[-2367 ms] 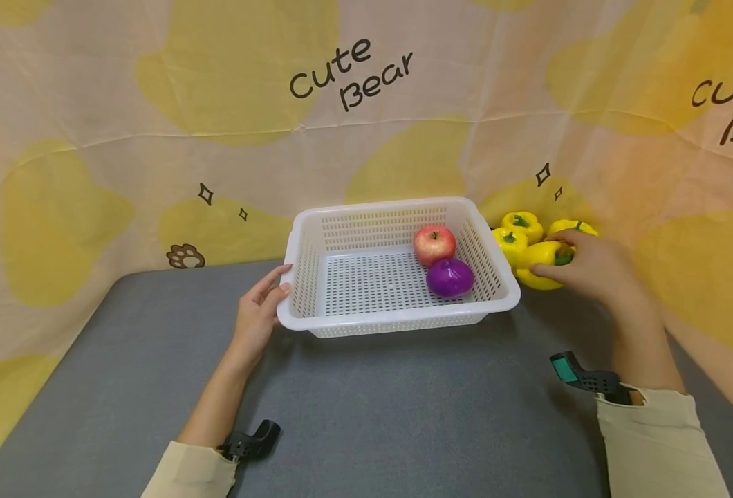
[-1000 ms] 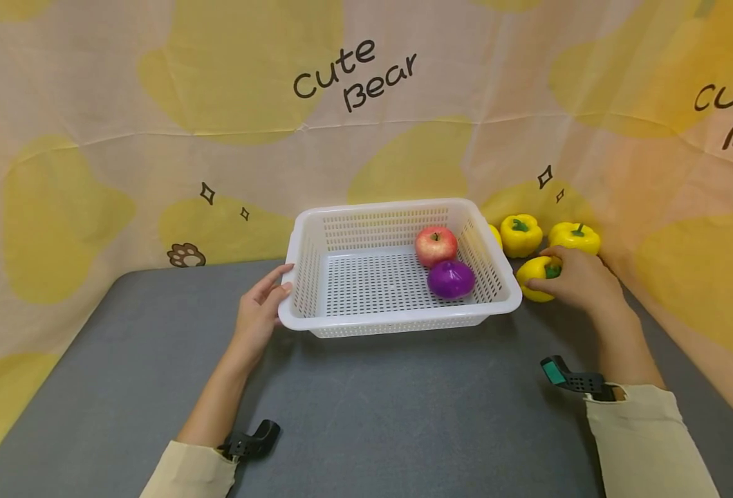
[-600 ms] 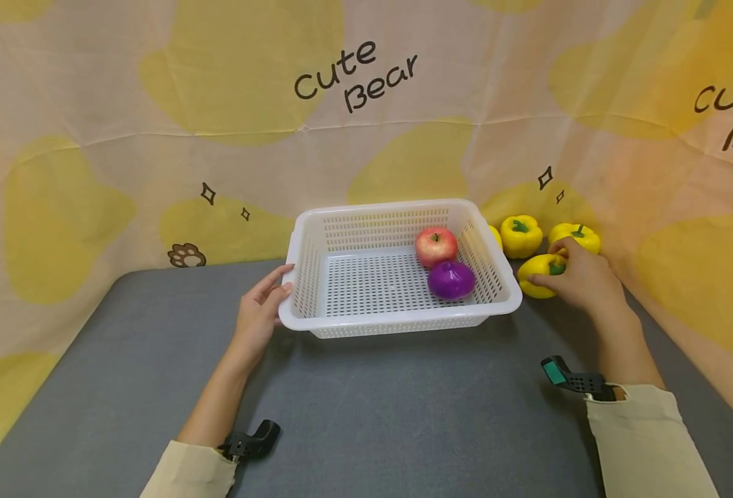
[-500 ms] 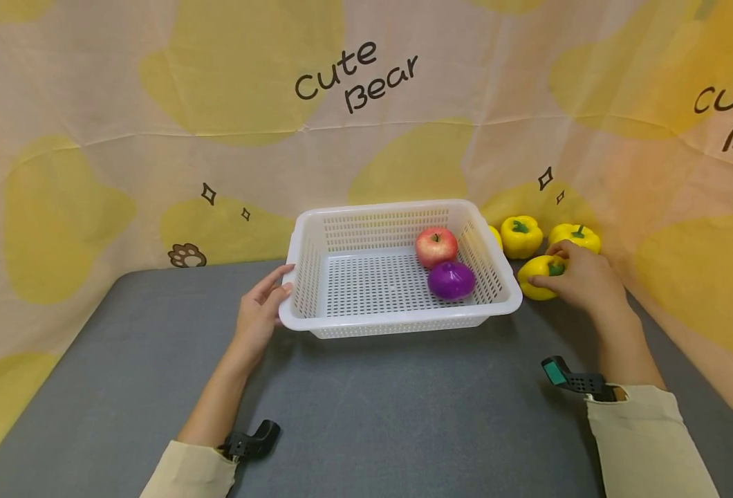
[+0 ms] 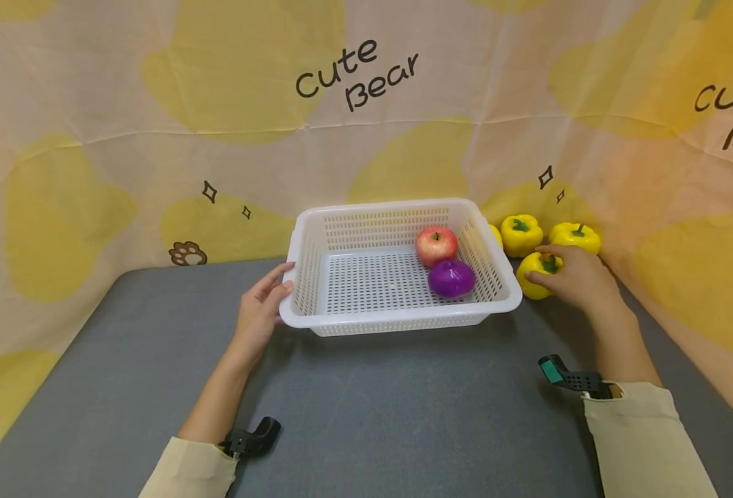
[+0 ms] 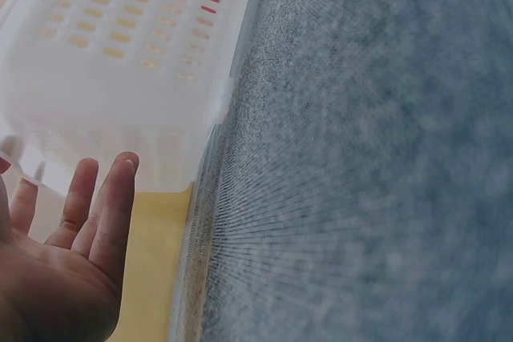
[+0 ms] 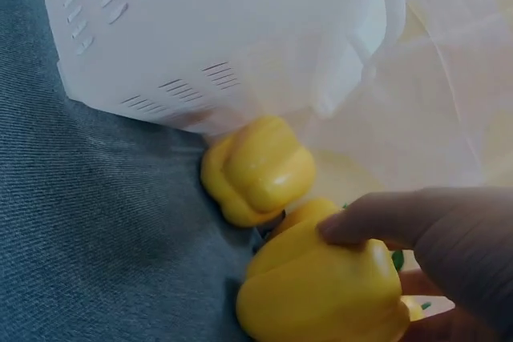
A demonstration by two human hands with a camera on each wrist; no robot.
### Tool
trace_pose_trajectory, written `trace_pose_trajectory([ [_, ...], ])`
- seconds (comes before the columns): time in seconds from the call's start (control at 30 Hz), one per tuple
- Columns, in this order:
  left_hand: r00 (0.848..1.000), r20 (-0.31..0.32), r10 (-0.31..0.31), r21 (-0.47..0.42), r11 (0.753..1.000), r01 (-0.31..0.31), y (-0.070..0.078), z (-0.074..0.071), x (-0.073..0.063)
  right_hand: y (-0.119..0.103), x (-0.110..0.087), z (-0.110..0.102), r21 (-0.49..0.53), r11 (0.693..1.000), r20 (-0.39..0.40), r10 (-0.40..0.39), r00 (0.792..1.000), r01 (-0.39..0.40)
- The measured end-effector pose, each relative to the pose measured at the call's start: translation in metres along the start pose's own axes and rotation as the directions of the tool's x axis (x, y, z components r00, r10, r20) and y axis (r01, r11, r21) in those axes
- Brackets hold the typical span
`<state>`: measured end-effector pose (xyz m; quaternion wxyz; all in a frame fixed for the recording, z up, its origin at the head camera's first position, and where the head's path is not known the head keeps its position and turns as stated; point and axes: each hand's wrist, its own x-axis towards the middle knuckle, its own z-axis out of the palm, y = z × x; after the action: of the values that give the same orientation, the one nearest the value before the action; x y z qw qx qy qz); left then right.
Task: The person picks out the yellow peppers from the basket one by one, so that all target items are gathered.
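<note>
My left hand (image 5: 258, 311) grips the left rim of a white plastic basket (image 5: 391, 319), thumb at the rim. In the left wrist view its fingers (image 6: 112, 206) lie against the basket's end. Inside the basket's right part, a red apple (image 5: 436, 247) touches a purple, glossy, onion-shaped piece (image 5: 451, 279). To the right of the basket, my right hand (image 5: 581, 277) holds a yellow bell pepper (image 5: 534, 275) by its green-stemmed side. The right wrist view shows the thumb pressing this pepper (image 7: 321, 286) close to the table; the other fingers are partly hidden.
Two more yellow peppers, one upright (image 5: 521, 236) and one by the wall (image 5: 574, 236), stand behind the right hand. Another yellow pepper (image 7: 258, 172) sits close against the basket's right side. A printed cloth (image 5: 248, 166) backs the grey table (image 5: 391, 408).
My right hand has come slightly left and towards me with the pepper, away from the cluster, and the pepper has tilted slightly. Another pepper now sits partly behind the basket. The left hand stays put.
</note>
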<state>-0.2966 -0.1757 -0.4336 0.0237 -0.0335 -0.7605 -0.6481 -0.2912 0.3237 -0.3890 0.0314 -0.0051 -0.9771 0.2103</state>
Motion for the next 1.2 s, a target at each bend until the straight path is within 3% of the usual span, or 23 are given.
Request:
trace_pose_trajectory([
  [0.2,1.0,-0.01,-0.004,-0.003,1.0,0.004,0.001,-0.002,0.001,-0.004,0.002,-0.002,-0.036,0.998,0.051,-0.041,0.998,0.043],
  [0.83,0.999,-0.03,-0.045,0.011,0.999,0.046,0.001,-0.002,-0.002,-0.003,0.003,0.01,-0.026,1.0,-0.033,0.004,0.999,-0.005],
  [1.2,0.994,-0.109,0.002,-0.017,1.0,-0.004,0.005,0.007,-0.002,-0.001,-0.003,0.01,-0.016,0.999,-0.091,0.046,0.995,-0.047],
])
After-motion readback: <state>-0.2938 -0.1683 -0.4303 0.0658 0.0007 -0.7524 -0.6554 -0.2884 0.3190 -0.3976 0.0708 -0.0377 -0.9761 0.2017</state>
